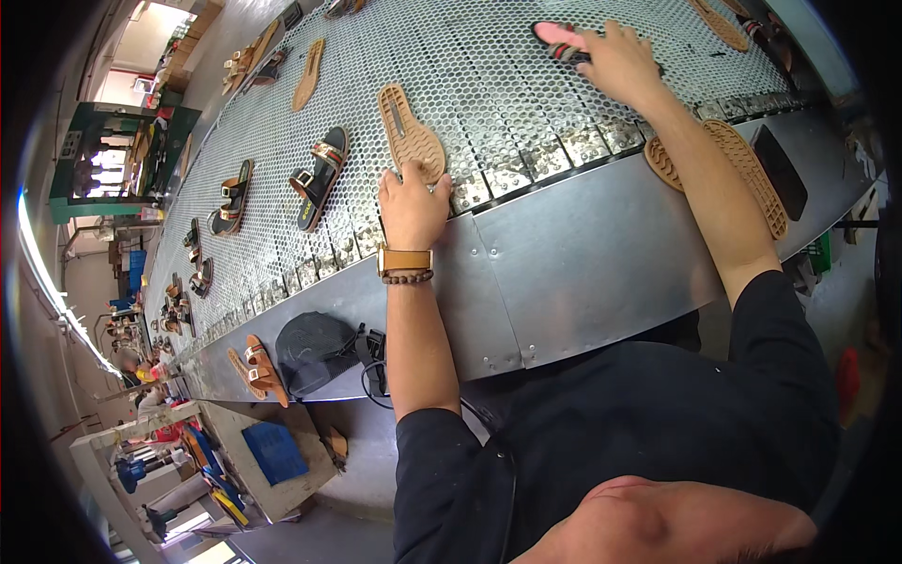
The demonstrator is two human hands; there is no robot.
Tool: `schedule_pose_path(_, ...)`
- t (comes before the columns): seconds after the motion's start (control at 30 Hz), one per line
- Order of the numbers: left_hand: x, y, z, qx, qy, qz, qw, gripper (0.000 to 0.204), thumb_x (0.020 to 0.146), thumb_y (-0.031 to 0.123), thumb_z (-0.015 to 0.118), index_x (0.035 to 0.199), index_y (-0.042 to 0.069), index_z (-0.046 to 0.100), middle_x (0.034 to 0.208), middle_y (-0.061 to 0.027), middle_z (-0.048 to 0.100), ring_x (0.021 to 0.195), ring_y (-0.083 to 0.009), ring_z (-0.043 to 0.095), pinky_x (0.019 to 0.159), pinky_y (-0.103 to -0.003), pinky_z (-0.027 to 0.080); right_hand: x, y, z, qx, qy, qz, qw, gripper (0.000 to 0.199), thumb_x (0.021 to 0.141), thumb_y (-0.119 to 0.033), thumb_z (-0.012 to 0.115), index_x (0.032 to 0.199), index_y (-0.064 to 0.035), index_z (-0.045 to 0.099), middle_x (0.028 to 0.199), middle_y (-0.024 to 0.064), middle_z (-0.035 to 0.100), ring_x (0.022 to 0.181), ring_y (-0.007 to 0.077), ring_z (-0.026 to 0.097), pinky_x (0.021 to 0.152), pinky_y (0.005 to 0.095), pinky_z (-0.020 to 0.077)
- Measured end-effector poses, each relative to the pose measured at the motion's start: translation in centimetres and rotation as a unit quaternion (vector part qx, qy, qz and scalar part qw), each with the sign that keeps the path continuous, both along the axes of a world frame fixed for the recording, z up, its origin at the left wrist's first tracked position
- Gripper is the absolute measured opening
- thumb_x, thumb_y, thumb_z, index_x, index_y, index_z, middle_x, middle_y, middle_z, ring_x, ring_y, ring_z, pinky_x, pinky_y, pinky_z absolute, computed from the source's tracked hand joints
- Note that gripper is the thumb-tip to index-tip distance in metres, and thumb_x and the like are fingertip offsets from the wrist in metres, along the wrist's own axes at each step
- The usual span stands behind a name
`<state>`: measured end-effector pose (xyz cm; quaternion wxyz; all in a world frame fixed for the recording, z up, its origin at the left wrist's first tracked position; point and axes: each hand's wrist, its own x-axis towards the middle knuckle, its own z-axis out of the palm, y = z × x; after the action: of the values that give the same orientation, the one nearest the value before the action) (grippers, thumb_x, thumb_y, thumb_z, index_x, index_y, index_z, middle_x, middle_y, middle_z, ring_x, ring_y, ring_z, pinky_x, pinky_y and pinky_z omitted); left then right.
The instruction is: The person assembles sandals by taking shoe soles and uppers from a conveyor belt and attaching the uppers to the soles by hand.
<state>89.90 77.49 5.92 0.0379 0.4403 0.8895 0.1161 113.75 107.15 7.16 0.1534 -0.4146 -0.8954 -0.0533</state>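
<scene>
Right hand (615, 58) covered most of the pink sandal (556, 38); grip undetermined. Left hand (412, 202) hid the heel end of the tan sole (410, 134). Right forearm overlapped another tan sole (752, 169). Far sandals (178, 301) were too small to resolve.

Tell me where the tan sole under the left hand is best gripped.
Probably at its wide near end, from the person's side. The tan sole lies flat, tread up, on the perforated conveyor belt, lengthwise away from the person, and the left hand already rests on that end. Pinching across its edges looks easiest.
</scene>
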Motion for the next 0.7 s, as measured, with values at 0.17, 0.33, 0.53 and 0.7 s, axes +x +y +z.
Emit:
schedule_pose_path(0.17,0.6,0.1,0.2,0.011,0.034,0.006,0.999,0.056,0.088,0.042,0.080,0.119,-0.001,0.061,0.125,-0.0302,0.061,0.121,-0.0475,0.058,0.104,-0.053,0.048,-1.1,-2.2,2.1,-0.045,-0.036,0.080,0.995,0.048,0.092,-0.036,0.075,0.133,-0.0102,0.067,0.131,0.0184,0.060,0.127,0.0362,0.056,0.103,0.0548,0.0468)
schedule_pose_path(0.33,1.4,1.2,2.1,0.020,-0.015,0.037,0.999,0.054,0.088,0.042,0.081,0.114,0.000,0.061,0.117,-0.0245,0.064,0.108,-0.0416,0.063,0.094,-0.050,0.052,-1.1,-3.0,1.6,-0.061,-0.050,0.129,0.989,0.048,0.092,-0.034,0.075,0.131,-0.0073,0.066,0.133,0.0190,0.058,0.131,0.0372,0.053,0.106,0.0551,0.0445)
schedule_pose_path(0.53,0.9,2.2,2.4,0.514,-0.330,0.109,0.785,0.038,0.101,0.033,0.068,0.118,0.001,0.056,0.114,-0.0189,0.066,0.103,-0.0319,0.066,0.092,-0.047,0.058,-1.3,-3.9,-0.4,0.019,0.056,0.160,0.985,0.050,0.089,-0.026,0.077,0.129,-0.0009,0.061,0.138,0.0237,0.057,0.143,0.0406,0.044,0.118,0.0552,0.0347)
schedule_pose_path(0.7,2.3,1.8,4.9,0.590,-0.573,0.116,0.557,0.037,0.100,0.024,0.034,0.122,-0.001,0.051,0.119,-0.0265,0.068,0.121,-0.0439,0.064,0.099,-0.058,0.057,-1.7,-6.2,0.8,0.079,0.112,0.280,0.950,0.040,0.088,-0.017,0.076,0.122,-0.0019,0.062,0.141,0.0226,0.056,0.144,0.0421,0.044,0.119,0.0572,0.0326)
